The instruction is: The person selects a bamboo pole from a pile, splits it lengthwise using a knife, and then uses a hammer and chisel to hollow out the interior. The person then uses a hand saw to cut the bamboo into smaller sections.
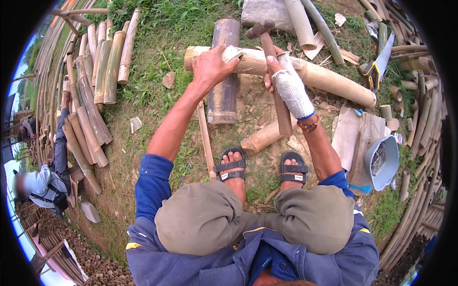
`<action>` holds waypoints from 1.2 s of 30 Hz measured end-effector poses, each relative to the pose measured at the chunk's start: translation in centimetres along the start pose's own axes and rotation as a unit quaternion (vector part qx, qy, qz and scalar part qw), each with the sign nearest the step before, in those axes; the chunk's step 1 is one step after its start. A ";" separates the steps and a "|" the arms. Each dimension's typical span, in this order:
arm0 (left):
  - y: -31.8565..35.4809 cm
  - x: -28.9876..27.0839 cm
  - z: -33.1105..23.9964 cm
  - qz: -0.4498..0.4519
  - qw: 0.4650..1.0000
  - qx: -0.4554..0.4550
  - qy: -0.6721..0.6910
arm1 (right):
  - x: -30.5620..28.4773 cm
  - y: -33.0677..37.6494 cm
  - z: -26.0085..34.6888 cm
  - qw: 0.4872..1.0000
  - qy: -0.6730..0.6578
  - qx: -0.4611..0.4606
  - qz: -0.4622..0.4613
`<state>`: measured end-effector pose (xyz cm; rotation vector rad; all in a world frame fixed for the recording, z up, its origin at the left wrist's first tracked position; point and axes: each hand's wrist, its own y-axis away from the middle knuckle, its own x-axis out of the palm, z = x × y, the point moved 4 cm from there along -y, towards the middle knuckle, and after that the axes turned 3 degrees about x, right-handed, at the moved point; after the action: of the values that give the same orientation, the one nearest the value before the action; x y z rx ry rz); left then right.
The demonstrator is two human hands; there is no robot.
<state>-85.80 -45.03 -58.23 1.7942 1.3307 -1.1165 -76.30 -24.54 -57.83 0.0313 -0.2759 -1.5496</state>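
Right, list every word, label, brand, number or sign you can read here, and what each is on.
None can be read.
Left sandal: small pale label on a strap, too small to read.
Right sandal: small pale tag on a strap, also too small.

Open-air bamboo workyard, shown by grassy ground [157, 102], cut bamboo lengths [113, 66] piled at L, long poles [415, 205] at R, handsaw [384, 53], hammer [268, 44] & lt-blue tub [387, 175].
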 end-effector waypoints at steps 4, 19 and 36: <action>0.1 0.8 0.3 -0.015 1.000 -0.020 0.007 | 1.0 -0.2 -0.8 0.999 -0.037 -0.002 -0.031; 0.5 1.1 0.4 0.012 0.998 -0.063 -0.004 | -0.3 -2.8 -3.7 0.987 -0.067 0.142 0.043; 3.6 0.7 1.0 -0.033 0.996 -0.065 0.044 | 1.5 2.2 -2.3 0.997 -0.031 0.066 0.004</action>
<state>-82.54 -46.67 -59.33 1.7317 1.4906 -0.9707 -73.74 -26.33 -59.38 0.0854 -0.4261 -1.5251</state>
